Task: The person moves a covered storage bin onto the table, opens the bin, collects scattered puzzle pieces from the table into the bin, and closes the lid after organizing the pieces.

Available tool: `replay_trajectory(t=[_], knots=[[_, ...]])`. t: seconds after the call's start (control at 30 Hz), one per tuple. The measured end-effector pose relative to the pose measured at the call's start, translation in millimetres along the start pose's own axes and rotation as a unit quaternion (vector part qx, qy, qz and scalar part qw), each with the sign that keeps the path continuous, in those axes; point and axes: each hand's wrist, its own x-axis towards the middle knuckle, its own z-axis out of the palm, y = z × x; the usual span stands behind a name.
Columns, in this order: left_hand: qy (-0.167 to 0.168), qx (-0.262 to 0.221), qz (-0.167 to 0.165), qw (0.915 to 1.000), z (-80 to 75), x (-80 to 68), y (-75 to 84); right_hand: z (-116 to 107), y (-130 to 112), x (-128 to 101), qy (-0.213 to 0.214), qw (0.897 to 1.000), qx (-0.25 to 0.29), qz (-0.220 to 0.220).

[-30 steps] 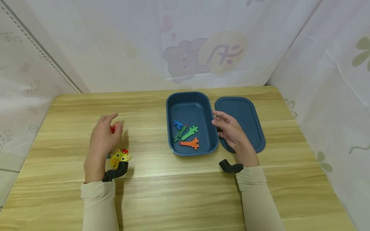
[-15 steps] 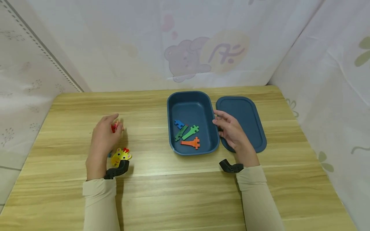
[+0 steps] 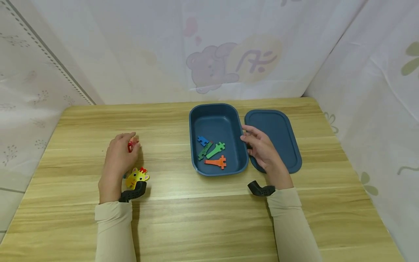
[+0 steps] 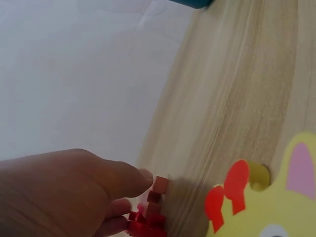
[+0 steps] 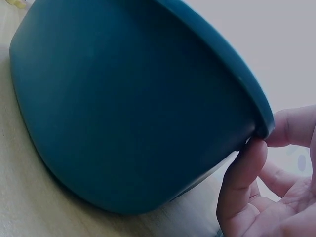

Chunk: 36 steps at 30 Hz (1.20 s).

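Observation:
In the head view my left hand [image 3: 119,153] is over several small red and pink pieces [image 3: 131,145] on the table. The left wrist view shows its fingertips right beside the red piece [image 4: 145,224] and pink piece [image 4: 160,185]; whether they pinch one is unclear. My right hand [image 3: 260,147] holds the rim of a dark blue storage box [image 3: 214,174] between thumb and finger, plain in the right wrist view. Inside the box lie an orange puzzle piece [image 3: 216,162], a light green one [image 3: 216,149], a dark green one [image 3: 204,151] and a blue one [image 3: 203,141].
A yellow giraffe-faced toy [image 3: 136,177] with red horns lies beside my left wrist, partly behind the black wrist camera [image 3: 133,193]. The box's blue lid [image 3: 275,134] lies flat on the wooden table [image 3: 203,222], right of the box. Printed curtains stand around the table's back and sides.
My left hand has shifted slightly right and toward me around the red and pink pieces. My right hand keeps its grip on the box, and the puzzle pieces inside lie as before.

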Motion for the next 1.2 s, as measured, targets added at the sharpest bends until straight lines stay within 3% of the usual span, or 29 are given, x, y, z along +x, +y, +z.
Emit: replay_trajectory(t=[0.4,0.67,0.97,1.2], knots=[[0.015,-0.002,0.009,0.9998,2.6,-0.6,-0.3,0.5,-0.1,0.5,-0.003,1.0,-0.007,-0.003],[-0.008,0.004,0.026,0.9996,4.8,0.4,1.8,-0.5,1.2,0.8,-0.005,1.0,-0.005,-0.005],[-0.027,0.024,0.011,0.9993,4.5,0.8,4.3,-0.8,1.5,0.3,-0.007,1.0,-0.008,-0.004],[-0.021,0.03,0.017,0.9992,4.6,1.9,6.2,-1.8,2.0,0.6,-0.008,1.0,-0.009,-0.007]])
